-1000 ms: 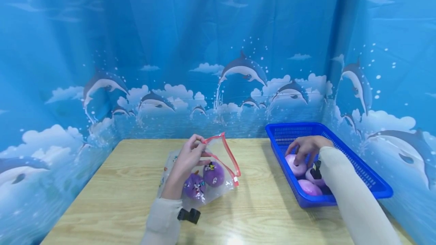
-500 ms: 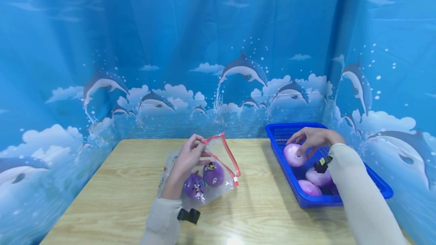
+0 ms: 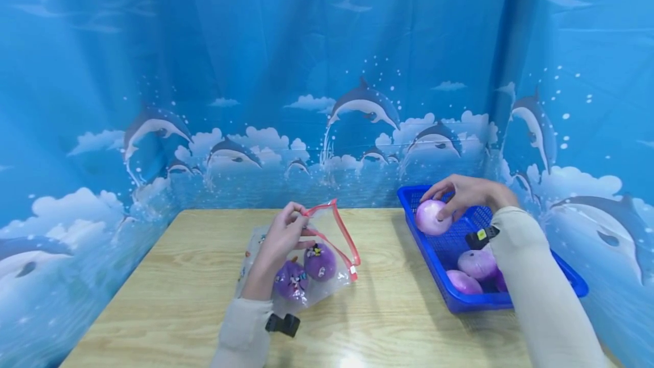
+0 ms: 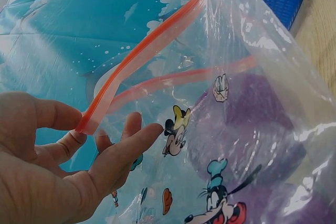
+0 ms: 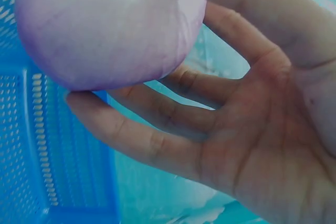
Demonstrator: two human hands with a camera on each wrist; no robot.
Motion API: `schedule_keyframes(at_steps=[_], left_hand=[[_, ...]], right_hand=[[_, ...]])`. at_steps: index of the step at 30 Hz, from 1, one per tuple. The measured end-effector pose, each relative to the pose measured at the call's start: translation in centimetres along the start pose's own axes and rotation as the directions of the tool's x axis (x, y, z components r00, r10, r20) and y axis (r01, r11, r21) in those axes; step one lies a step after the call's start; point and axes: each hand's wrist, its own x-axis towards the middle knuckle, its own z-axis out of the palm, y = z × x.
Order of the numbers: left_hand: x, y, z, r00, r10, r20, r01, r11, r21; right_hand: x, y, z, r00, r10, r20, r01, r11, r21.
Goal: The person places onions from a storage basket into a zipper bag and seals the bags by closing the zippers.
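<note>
My left hand [image 3: 287, 230] pinches the red zip edge of a clear zip bag [image 3: 334, 287] between thumb and fingers, holding its mouth apart. Printed cartoon figures cover the bag. Inside lie two purple, rounded red onions [image 3: 321, 263], blurred through the plastic in the left wrist view. My right hand [image 3: 469, 193] grips a pale pink-purple red onion [image 5: 105, 35] with thumb and fingertips, raised over the left side of the blue basket [image 3: 444, 294]. More red onions [image 3: 477, 264] lie in the near end of that basket, partly hidden by my right forearm.
The blue basket has perforated walls and stands at the right of the wooden table [image 3: 179, 277]. A blue dolphin-print curtain [image 3: 306, 72] encloses the back and sides. Table surface lies between bag and basket.
My right hand has lifted the red onion from among the others, up and slightly left toward the basket's left rim. The left hand and the bag have stayed in place.
</note>
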Motion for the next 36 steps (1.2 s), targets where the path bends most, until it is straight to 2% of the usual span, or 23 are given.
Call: schedule_keyframes(at_steps=[6, 16, 26, 36], left_hand=[[0.0, 0.0, 0.1, 1.0, -0.008, 0.001, 0.008, 1.0, 0.0], [-0.2, 0.0, 0.1, 1.0, 0.005, 0.012, -0.004, 1.0, -0.01], [-0.2, 0.1, 0.1, 1.0, -0.001, 0.01, 0.001, 1.0, -0.001], [0.0, 0.0, 0.1, 1.0, -0.003, 0.002, 0.003, 1.0, 0.011]], right_hand=[[0.7, -2.3, 0.7, 0.996, -0.091, 0.01, 0.091, 0.996, -0.013], [2.7, -5.3, 2.6, 0.984, -0.179, 0.013, 0.18, 0.982, -0.064], [4.2, -7.9, 4.9, 0.951, -0.309, 0.017, 0.309, 0.943, -0.126], [5.2, -9.9, 7.1, 0.936, -0.351, 0.024, 0.351, 0.928, -0.121]])
